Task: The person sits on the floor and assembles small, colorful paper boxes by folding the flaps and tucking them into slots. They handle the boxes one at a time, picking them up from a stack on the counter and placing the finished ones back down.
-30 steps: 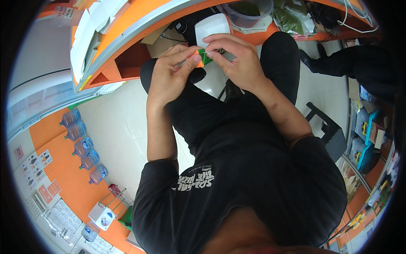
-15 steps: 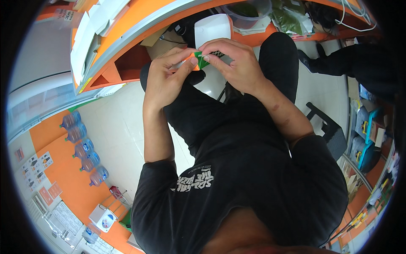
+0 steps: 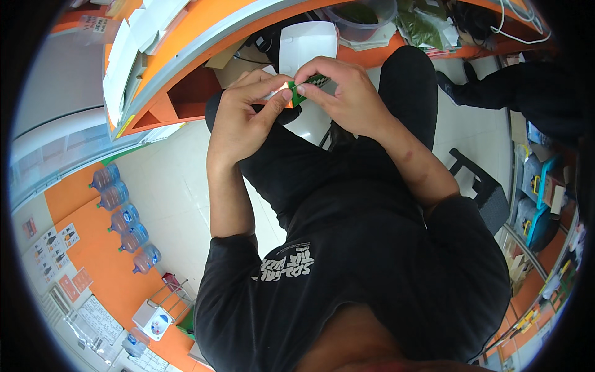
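Observation:
Above my lap I hold a small folded carton (image 3: 289, 98), orange and white on one side, green with a checked pattern on the other. My left hand (image 3: 246, 118) is closed on its orange side, thumb in front and fingers behind. With thumb and forefinger, my right hand (image 3: 352, 93) pinches the top edge on the green side. Fingers cover much of the carton, so its full shape is hidden. Just beyond my hands is an open white paper box (image 3: 308, 46).
An orange counter (image 3: 214, 37) with a metal edge curves along the far side. Behind the white box stands a clear tub (image 3: 362, 15). Another person's dark-clothed leg (image 3: 502, 87) is at right, near a black stool (image 3: 486, 195). Several water bottles (image 3: 124, 217) line the left wall.
The carton has turned a little in my fingers and shows less green face. My left hand has shifted slightly. The white box appears a little further left.

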Demonstrator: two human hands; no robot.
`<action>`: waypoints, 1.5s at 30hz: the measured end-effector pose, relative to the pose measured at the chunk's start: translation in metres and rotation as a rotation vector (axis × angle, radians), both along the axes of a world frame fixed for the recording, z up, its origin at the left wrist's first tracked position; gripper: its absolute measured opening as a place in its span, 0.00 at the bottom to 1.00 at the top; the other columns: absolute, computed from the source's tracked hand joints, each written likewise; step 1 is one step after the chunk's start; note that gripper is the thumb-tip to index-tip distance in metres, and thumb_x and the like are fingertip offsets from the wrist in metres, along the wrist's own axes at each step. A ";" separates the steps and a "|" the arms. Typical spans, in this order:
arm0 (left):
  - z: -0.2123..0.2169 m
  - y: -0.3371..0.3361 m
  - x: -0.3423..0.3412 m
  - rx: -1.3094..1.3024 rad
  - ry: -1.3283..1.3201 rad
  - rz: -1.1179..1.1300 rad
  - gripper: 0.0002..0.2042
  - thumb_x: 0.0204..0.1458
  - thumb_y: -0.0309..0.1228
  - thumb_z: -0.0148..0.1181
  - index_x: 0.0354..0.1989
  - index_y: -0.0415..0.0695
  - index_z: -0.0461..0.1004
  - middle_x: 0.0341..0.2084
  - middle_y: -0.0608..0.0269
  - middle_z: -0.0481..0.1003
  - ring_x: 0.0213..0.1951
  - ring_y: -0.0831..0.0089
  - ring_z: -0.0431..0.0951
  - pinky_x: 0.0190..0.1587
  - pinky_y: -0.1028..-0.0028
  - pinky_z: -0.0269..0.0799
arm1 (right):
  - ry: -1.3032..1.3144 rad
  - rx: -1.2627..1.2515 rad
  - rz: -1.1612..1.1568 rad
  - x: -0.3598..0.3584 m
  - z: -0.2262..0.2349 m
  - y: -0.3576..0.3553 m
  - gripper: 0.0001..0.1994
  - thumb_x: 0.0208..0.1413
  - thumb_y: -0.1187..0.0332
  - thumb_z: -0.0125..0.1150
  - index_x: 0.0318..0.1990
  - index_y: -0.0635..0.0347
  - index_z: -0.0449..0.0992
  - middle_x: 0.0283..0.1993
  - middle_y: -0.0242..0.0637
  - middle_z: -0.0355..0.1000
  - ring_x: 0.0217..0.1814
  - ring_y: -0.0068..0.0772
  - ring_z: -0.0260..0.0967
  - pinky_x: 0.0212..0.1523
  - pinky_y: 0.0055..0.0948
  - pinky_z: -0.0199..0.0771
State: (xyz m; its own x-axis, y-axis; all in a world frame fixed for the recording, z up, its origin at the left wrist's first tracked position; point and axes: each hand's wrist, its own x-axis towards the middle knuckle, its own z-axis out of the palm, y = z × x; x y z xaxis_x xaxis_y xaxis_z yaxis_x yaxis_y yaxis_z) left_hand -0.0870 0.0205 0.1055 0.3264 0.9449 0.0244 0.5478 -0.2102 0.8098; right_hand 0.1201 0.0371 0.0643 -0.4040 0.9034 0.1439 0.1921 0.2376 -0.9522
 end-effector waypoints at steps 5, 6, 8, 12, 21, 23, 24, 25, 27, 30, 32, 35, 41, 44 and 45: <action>0.008 0.004 -0.010 0.095 0.205 -0.225 0.09 0.52 0.27 0.66 0.41 0.42 0.83 0.32 0.61 0.76 0.41 0.61 0.73 0.56 0.64 0.64 | 0.253 -0.369 0.275 0.003 -0.028 0.010 0.08 0.58 0.70 0.68 0.39 0.64 0.77 0.37 0.37 0.78 0.40 0.24 0.75 0.42 0.26 0.74; 0.013 0.004 -0.012 0.110 0.218 -0.267 0.09 0.52 0.28 0.67 0.41 0.42 0.83 0.31 0.61 0.75 0.41 0.62 0.72 0.56 0.64 0.63 | 0.278 -0.447 0.354 0.003 -0.030 0.010 0.08 0.58 0.71 0.68 0.40 0.65 0.78 0.37 0.37 0.79 0.40 0.23 0.75 0.43 0.25 0.74; 0.018 0.005 -0.016 0.120 0.245 -0.330 0.09 0.51 0.29 0.68 0.40 0.42 0.82 0.31 0.61 0.75 0.41 0.63 0.71 0.56 0.64 0.62 | 0.315 -0.493 0.397 0.005 -0.029 0.005 0.09 0.58 0.70 0.68 0.41 0.66 0.78 0.37 0.35 0.79 0.39 0.21 0.75 0.43 0.23 0.74; 0.013 0.005 -0.020 0.165 0.202 -0.269 0.12 0.49 0.28 0.70 0.43 0.42 0.80 0.38 0.59 0.75 0.47 0.60 0.73 0.61 0.62 0.64 | 0.327 -0.479 0.349 0.002 -0.032 0.000 0.11 0.58 0.70 0.68 0.45 0.65 0.81 0.37 0.34 0.79 0.39 0.19 0.74 0.44 0.22 0.74; -0.071 -0.020 0.028 0.032 -0.371 0.460 0.21 0.68 0.46 0.51 0.53 0.37 0.72 0.42 0.63 0.74 0.46 0.76 0.72 0.51 0.74 0.68 | 0.345 -0.369 0.135 -0.018 -0.041 -0.003 0.12 0.63 0.68 0.60 0.49 0.66 0.80 0.40 0.36 0.80 0.43 0.23 0.74 0.46 0.28 0.73; -0.082 -0.011 0.021 0.010 -0.230 0.586 0.21 0.70 0.44 0.46 0.49 0.35 0.75 0.37 0.66 0.76 0.40 0.80 0.71 0.44 0.78 0.67 | 0.188 -0.101 -0.022 -0.008 -0.036 0.005 0.12 0.64 0.68 0.58 0.49 0.64 0.79 0.43 0.38 0.79 0.45 0.30 0.74 0.49 0.31 0.73; -0.084 -0.010 0.019 0.040 -0.290 0.611 0.22 0.70 0.46 0.47 0.47 0.36 0.76 0.34 0.67 0.75 0.37 0.81 0.71 0.41 0.78 0.67 | 0.109 0.037 -0.096 0.001 -0.031 0.012 0.12 0.64 0.69 0.57 0.49 0.64 0.79 0.45 0.39 0.78 0.47 0.34 0.74 0.50 0.33 0.73; -0.086 -0.010 0.018 0.069 -0.350 0.636 0.23 0.69 0.48 0.47 0.45 0.36 0.77 0.30 0.68 0.75 0.34 0.82 0.70 0.37 0.79 0.66 | 0.013 0.228 -0.231 0.010 -0.024 0.025 0.14 0.64 0.65 0.55 0.51 0.61 0.78 0.47 0.42 0.77 0.50 0.43 0.74 0.52 0.36 0.72; -0.083 -0.006 0.018 0.056 -0.426 0.621 0.23 0.68 0.48 0.50 0.44 0.36 0.79 0.26 0.70 0.75 0.31 0.85 0.69 0.33 0.81 0.65 | 0.042 0.061 -0.253 0.023 -0.046 0.042 0.20 0.68 0.54 0.52 0.52 0.64 0.76 0.46 0.42 0.77 0.49 0.37 0.74 0.49 0.36 0.72; -0.083 0.000 0.033 0.031 -0.399 0.631 0.22 0.68 0.47 0.51 0.43 0.36 0.79 0.25 0.71 0.75 0.30 0.86 0.69 0.33 0.81 0.65 | 0.336 -0.352 -0.105 0.012 -0.068 0.039 0.23 0.69 0.50 0.52 0.44 0.65 0.75 0.35 0.35 0.75 0.36 0.23 0.70 0.38 0.29 0.71; -0.079 0.003 0.044 0.024 -0.423 0.658 0.22 0.67 0.46 0.53 0.42 0.35 0.80 0.27 0.69 0.77 0.30 0.86 0.70 0.33 0.81 0.67 | 0.386 -0.390 -0.149 -0.002 -0.070 0.035 0.22 0.68 0.49 0.54 0.38 0.64 0.74 0.28 0.29 0.72 0.30 0.17 0.65 0.31 0.24 0.67; -0.075 0.006 0.052 -0.043 -0.567 0.644 0.22 0.67 0.46 0.53 0.42 0.34 0.80 0.27 0.68 0.78 0.30 0.85 0.71 0.33 0.79 0.68 | 0.315 -0.197 -0.334 -0.013 -0.073 0.029 0.21 0.65 0.52 0.60 0.28 0.60 0.72 0.21 0.23 0.66 0.24 0.12 0.58 0.24 0.22 0.61; -0.075 0.010 0.054 0.005 -0.385 0.644 0.26 0.68 0.49 0.49 0.39 0.34 0.81 0.26 0.66 0.77 0.29 0.82 0.72 0.35 0.77 0.69 | 0.260 -0.291 -0.284 -0.006 -0.058 0.035 0.19 0.68 0.55 0.57 0.28 0.61 0.73 0.23 0.23 0.69 0.25 0.09 0.60 0.25 0.18 0.62; -0.066 0.010 0.058 -0.007 -0.449 0.577 0.27 0.68 0.50 0.49 0.35 0.34 0.81 0.25 0.66 0.77 0.29 0.82 0.70 0.34 0.76 0.67 | 0.146 -0.107 -0.377 -0.003 -0.051 0.032 0.25 0.68 0.52 0.56 0.22 0.61 0.69 0.18 0.26 0.65 0.22 0.13 0.57 0.23 0.24 0.60; -0.063 0.013 0.054 -0.088 -0.544 0.562 0.27 0.68 0.50 0.49 0.33 0.34 0.80 0.24 0.66 0.76 0.28 0.82 0.70 0.33 0.75 0.66 | 0.171 -0.056 -0.404 -0.002 -0.050 0.032 0.27 0.68 0.51 0.55 0.20 0.62 0.67 0.16 0.29 0.62 0.20 0.15 0.56 0.22 0.27 0.59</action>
